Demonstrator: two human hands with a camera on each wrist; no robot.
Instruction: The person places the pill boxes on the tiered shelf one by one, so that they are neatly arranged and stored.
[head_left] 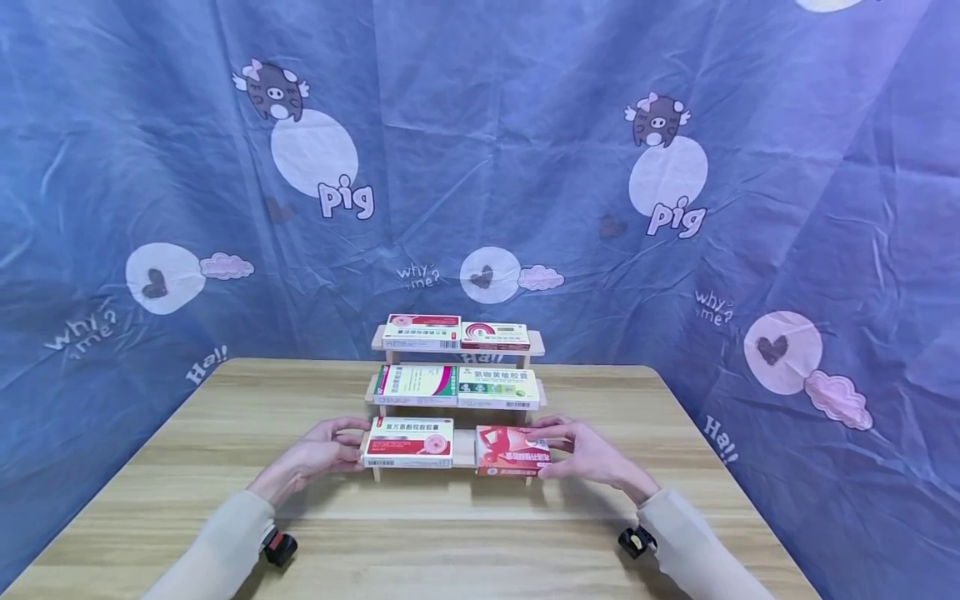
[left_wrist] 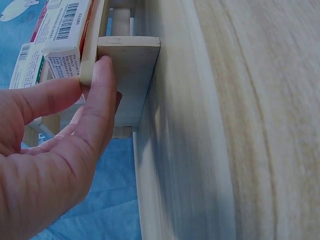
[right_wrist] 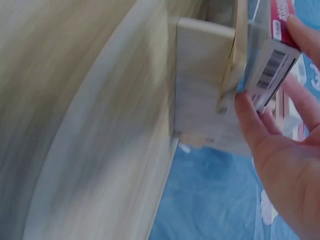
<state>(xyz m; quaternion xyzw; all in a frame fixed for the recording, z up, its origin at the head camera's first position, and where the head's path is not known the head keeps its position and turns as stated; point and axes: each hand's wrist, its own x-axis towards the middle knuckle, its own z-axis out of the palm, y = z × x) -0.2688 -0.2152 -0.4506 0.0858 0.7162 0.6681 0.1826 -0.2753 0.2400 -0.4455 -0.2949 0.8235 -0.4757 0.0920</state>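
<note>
A three-tier wooden display rack (head_left: 465, 454) stands on the table with medicine boxes on its steps. My left hand (head_left: 324, 454) pinches the left end of the bottom step, thumb on the board's edge and index finger (left_wrist: 102, 80) beneath it. Beside that thumb lies a white and red medicine box (head_left: 408, 442). At the right end of the same step, my right hand (head_left: 588, 454) grips a red medicine box (head_left: 502, 450), thumb over its printed face. In the right wrist view the red box's barcode end (right_wrist: 272, 70) is tilted off the step board.
On the middle step lie a white, green and magenta box (head_left: 416, 381) and a white and green box (head_left: 497, 385). The top step bears two red and white boxes, one left (head_left: 422, 327) and one right (head_left: 495, 335). A blue printed curtain (head_left: 480, 167) hangs behind the wooden table (head_left: 420, 550).
</note>
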